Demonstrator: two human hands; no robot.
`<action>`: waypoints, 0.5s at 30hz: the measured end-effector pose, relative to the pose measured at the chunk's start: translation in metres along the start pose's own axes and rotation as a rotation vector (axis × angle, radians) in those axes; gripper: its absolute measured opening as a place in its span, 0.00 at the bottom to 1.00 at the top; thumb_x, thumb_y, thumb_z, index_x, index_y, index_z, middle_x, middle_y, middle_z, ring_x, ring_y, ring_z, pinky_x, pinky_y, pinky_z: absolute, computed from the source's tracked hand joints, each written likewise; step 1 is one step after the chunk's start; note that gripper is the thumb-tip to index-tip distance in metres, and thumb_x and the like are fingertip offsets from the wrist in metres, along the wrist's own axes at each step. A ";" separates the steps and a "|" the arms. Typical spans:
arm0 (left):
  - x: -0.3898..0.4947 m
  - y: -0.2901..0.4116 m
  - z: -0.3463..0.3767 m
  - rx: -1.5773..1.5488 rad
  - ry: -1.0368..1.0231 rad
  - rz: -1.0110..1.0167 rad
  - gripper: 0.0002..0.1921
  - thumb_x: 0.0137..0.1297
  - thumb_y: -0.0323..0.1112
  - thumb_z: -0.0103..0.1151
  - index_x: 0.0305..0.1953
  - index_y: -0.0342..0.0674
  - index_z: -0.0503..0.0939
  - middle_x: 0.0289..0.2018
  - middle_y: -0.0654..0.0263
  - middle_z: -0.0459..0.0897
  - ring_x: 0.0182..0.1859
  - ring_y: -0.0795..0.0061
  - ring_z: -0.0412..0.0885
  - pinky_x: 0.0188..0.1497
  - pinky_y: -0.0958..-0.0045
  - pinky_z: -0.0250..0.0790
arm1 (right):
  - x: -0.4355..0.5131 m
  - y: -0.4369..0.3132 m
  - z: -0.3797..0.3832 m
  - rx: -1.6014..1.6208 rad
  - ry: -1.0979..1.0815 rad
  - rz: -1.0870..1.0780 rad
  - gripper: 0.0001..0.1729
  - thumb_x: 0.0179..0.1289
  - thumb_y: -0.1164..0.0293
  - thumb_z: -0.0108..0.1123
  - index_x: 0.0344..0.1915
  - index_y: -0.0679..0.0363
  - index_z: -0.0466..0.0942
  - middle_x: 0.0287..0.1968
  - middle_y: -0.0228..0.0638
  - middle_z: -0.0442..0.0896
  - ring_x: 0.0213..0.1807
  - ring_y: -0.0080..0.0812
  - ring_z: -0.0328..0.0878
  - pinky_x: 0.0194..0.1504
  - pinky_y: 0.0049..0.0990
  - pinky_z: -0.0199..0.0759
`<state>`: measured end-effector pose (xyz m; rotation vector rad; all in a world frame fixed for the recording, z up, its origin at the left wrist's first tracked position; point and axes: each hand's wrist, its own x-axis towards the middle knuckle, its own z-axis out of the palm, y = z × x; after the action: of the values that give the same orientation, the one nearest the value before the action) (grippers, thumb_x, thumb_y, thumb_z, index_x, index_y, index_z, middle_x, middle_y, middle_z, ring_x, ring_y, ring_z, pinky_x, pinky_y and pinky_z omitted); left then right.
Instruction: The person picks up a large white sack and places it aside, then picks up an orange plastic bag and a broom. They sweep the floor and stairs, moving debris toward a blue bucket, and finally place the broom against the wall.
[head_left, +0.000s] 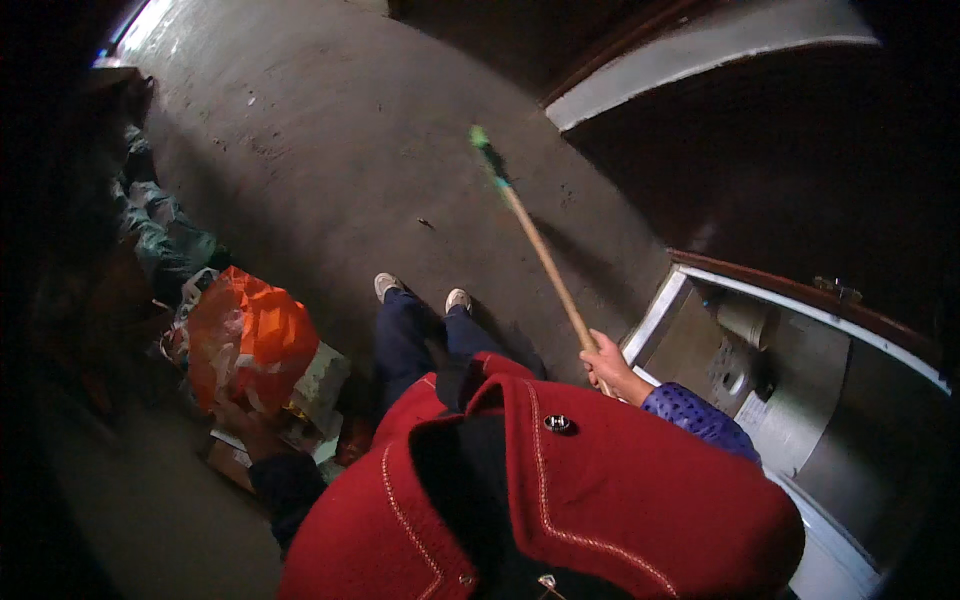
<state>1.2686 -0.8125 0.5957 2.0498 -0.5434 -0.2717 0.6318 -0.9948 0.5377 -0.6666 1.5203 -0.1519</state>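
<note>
My right hand (609, 366), below a purple patterned sleeve, is closed around a long wooden stick (546, 259). The stick slants up and away over the floor, and its far tip has a green and dark piece (489, 154) on it. At the lower left, my left hand (244, 420) is in shadow at the underside of an orange and clear plastic bag (274, 322). Whether its fingers grip the bag is too dark to tell. A pale box-like thing (321, 382) and a cardboard box (229, 461) lie beside that hand.
Dark green plastic bags (161, 225) lie along the left. On the right stands an open white-framed cabinet or compartment (656, 315) with a pale cup (742, 319) inside. A small dark bit (425, 223) lies on the concrete floor (337, 150) beyond my shoes (458, 301).
</note>
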 end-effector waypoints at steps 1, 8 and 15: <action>0.004 0.005 0.001 0.053 -0.051 0.062 0.19 0.56 0.40 0.54 0.45 0.33 0.72 0.44 0.56 0.72 0.46 0.62 0.72 0.47 0.68 0.67 | -0.003 0.004 -0.007 0.032 0.024 0.030 0.31 0.55 0.72 0.51 0.60 0.57 0.55 0.19 0.29 0.67 0.10 0.21 0.62 0.10 0.22 0.58; 0.030 0.051 0.042 0.002 -0.044 0.069 0.19 0.55 0.36 0.53 0.47 0.32 0.71 0.44 0.56 0.72 0.46 0.62 0.73 0.47 0.68 0.68 | 0.078 -0.012 -0.100 -0.007 0.250 0.333 0.09 0.53 0.69 0.55 0.26 0.63 0.68 0.18 0.37 0.72 0.13 0.32 0.69 0.13 0.31 0.64; 0.026 0.080 0.033 -0.163 0.239 -0.199 0.18 0.56 0.28 0.51 0.49 0.33 0.69 0.44 0.58 0.73 0.46 0.63 0.73 0.46 0.68 0.69 | 0.114 -0.101 -0.026 0.277 -0.381 -0.090 0.09 0.54 0.64 0.54 0.26 0.57 0.70 0.22 0.27 0.71 0.19 0.20 0.67 0.17 0.17 0.56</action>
<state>1.2562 -0.8850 0.6483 1.9443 -0.1652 -0.1781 0.6475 -1.1412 0.4901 -0.5069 1.0790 -0.2816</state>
